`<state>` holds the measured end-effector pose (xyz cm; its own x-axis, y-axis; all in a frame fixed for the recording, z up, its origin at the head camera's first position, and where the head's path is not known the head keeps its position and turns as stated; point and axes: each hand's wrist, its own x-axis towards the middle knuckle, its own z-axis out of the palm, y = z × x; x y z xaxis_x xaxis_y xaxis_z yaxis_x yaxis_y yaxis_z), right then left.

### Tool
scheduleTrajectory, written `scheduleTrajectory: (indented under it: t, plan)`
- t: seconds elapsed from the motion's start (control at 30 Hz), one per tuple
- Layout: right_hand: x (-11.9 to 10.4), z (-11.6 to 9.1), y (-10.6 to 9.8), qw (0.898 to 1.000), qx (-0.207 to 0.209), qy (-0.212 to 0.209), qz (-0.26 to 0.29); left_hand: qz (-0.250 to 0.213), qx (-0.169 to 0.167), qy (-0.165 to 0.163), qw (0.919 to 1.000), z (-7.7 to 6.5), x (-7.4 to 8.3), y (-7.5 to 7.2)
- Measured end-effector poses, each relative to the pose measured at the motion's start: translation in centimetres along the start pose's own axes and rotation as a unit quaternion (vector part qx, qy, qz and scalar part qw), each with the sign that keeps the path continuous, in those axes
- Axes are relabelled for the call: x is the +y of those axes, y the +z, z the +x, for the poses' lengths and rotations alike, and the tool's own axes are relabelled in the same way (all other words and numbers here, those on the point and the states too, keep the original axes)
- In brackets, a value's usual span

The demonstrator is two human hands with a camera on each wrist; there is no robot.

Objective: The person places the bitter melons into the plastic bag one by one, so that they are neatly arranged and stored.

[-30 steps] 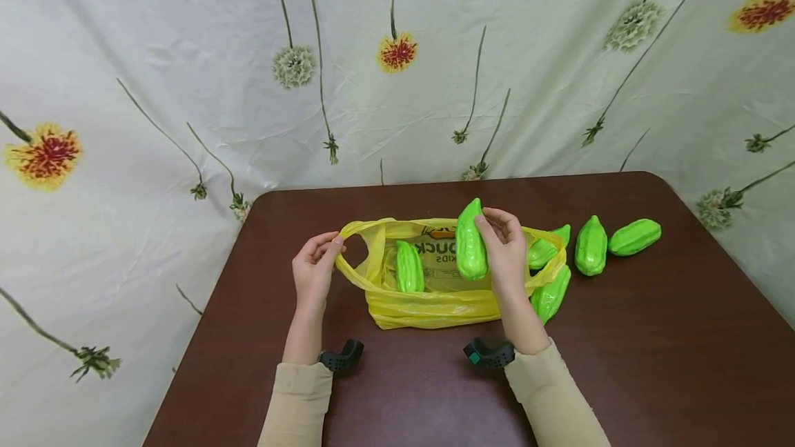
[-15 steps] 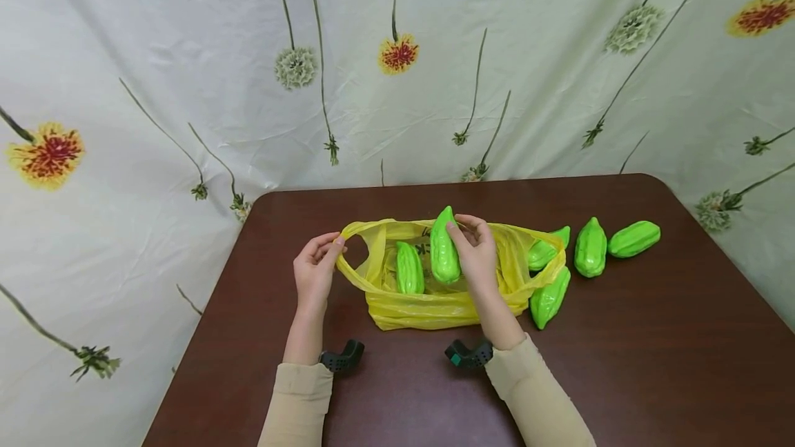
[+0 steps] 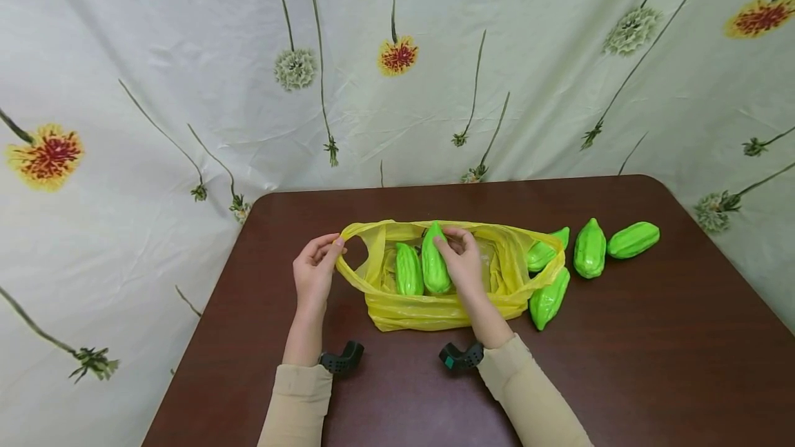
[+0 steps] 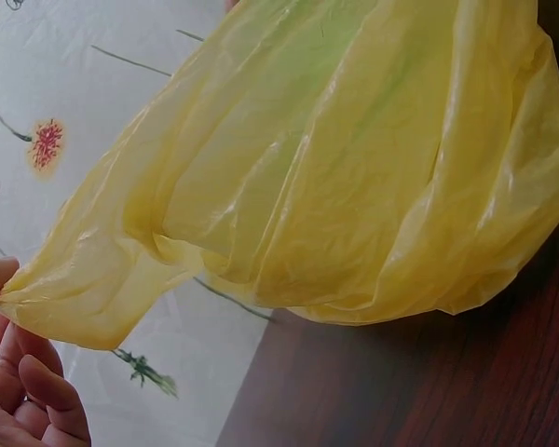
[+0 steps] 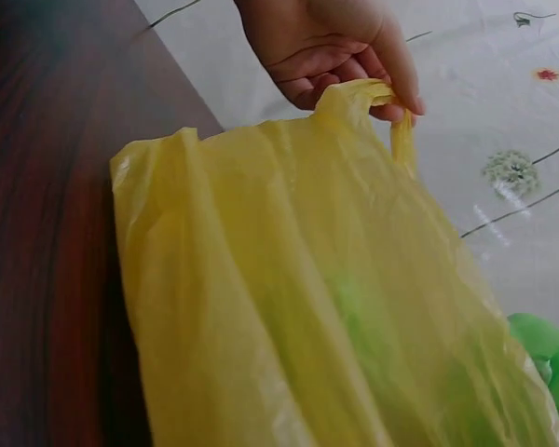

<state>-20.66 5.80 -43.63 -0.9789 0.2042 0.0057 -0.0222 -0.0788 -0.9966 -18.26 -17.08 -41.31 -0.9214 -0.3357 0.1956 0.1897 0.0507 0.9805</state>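
Observation:
A yellow plastic bag (image 3: 428, 314) lies with its mouth spread open on the table. My left hand (image 3: 312, 276) pinches the bag's left handle between thumb and finger; the left wrist view shows the same pinch at the bag's corner (image 4: 70, 312). With its thumb and fingers, my right hand (image 3: 464, 264) grips a green bitter gourd (image 3: 436, 266) inside the bag's mouth, tip upward. Just left of it, another bitter gourd (image 3: 408, 270) is in the bag. In the right wrist view, the held gourd (image 5: 545, 349) shows at the right edge, while most of my right hand is hidden.
Several more green gourds are on the dark brown table (image 3: 671, 336) right of the bag. Two lie apart, one gourd (image 3: 590, 248) beside another gourd (image 3: 633, 239). The bag's right handle partly covers a nearer gourd (image 3: 549, 299). A floral cloth (image 3: 435, 123) hangs behind.
My right hand has moved left and down with the bitter gourd, bringing it into the bag beside the other one. My left hand stays on the handle.

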Motion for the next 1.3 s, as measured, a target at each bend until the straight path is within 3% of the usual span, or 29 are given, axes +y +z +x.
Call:
scheduleTrajectory:
  t: [0.13,0.9,1.3]
  plan:
    - [0.6,0.1,0.0,1.000,-0.003,0.015,-0.020,0.011,-0.001,0.002,0.9999,-0.6,1.3,0.2]
    - [2.7,0.2,0.0,0.996,-0.014,0.027,-0.088,0.014,-0.003,0.007,0.9999,-0.7,1.3,0.2]
    - [1.9,0.4,-0.5,0.998,-0.018,0.025,-0.051,0.004,-0.005,0.011,0.9999,-0.6,1.1,0.3]
